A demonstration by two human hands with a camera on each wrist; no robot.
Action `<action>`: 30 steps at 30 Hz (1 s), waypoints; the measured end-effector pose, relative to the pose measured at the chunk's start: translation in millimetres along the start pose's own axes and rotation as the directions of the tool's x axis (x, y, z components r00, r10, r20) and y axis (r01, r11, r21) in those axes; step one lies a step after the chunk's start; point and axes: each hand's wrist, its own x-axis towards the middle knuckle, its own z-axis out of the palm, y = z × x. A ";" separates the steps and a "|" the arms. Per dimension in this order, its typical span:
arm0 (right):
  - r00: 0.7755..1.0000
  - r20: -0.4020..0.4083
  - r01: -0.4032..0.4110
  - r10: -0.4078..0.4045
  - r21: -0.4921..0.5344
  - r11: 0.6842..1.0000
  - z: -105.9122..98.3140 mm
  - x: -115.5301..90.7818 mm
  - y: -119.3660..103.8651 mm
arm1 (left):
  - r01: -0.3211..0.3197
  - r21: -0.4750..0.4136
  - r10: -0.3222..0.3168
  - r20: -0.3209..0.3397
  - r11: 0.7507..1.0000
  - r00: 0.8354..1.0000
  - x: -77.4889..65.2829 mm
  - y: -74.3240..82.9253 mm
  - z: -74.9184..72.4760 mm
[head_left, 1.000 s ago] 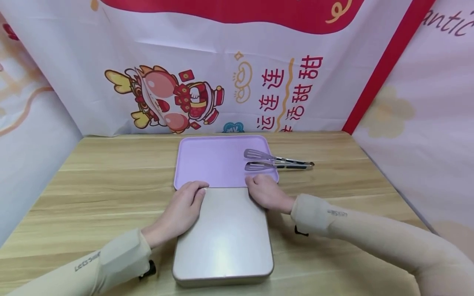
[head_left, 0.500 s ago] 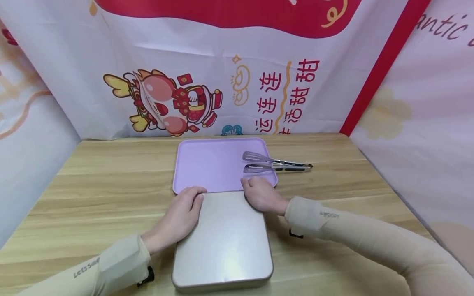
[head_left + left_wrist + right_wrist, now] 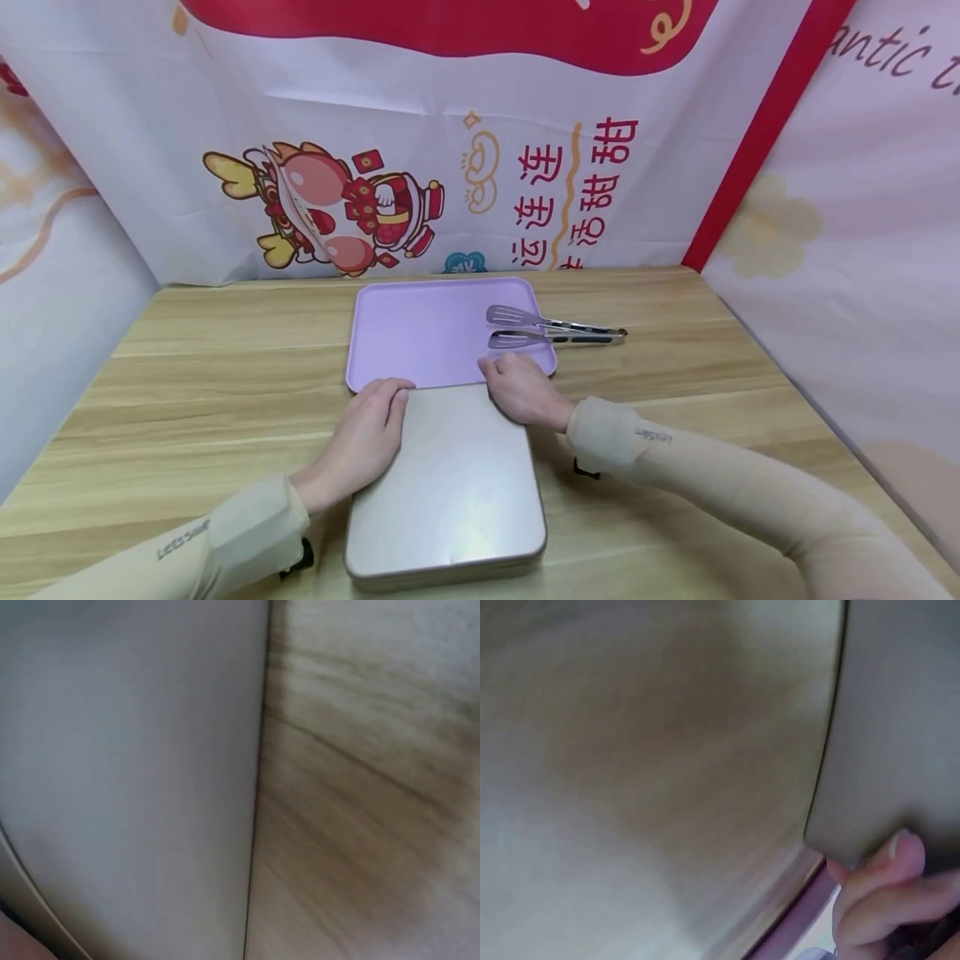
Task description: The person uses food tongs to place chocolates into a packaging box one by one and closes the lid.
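Note:
A flat, silvery metal box (image 3: 446, 483) with rounded corners lies lengthwise on the table, its far end against the front edge of a lilac tray (image 3: 420, 333). My left hand (image 3: 365, 437) grips its far left corner, thumb along the top. At the far right corner my right hand (image 3: 522, 390) holds the box with curled fingers. The right wrist view shows the fingertips (image 3: 906, 855) pressed to the box's side wall (image 3: 900, 742). In the left wrist view the side wall (image 3: 142, 765) fills the left half, with only a sliver of hand at the lower corner.
Metal tongs (image 3: 555, 327) with slotted heads lie across the tray's right edge, handles over the wooden table (image 3: 225, 358). A printed cloth (image 3: 435, 75) hangs behind the table's back edge, and another cloth wall (image 3: 862, 250) stands on the right.
The head view has turned slightly to the right, so everything sits a little further left. Both hands keep their hold on the box; the tongs and tray stay in place.

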 end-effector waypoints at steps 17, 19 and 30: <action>0.997 0.082 0.005 -0.003 -0.022 1.000 -10.9 -7.6 -1.2 | 0.381 -0.188 -0.333 0.243 0.905 0.911 -3.8 5.4 -32.7; 0.995 0.096 -0.014 0.016 -0.025 1.000 -10.2 -9.1 -3.2 | 0.417 -0.220 -0.350 0.288 0.882 0.891 -6.2 8.9 -34.3; 0.999 0.033 -0.024 0.026 -0.040 0.999 -5.2 -16.1 -8.5 | 0.466 -0.285 -0.420 0.210 0.838 0.883 -11.9 13.4 -30.5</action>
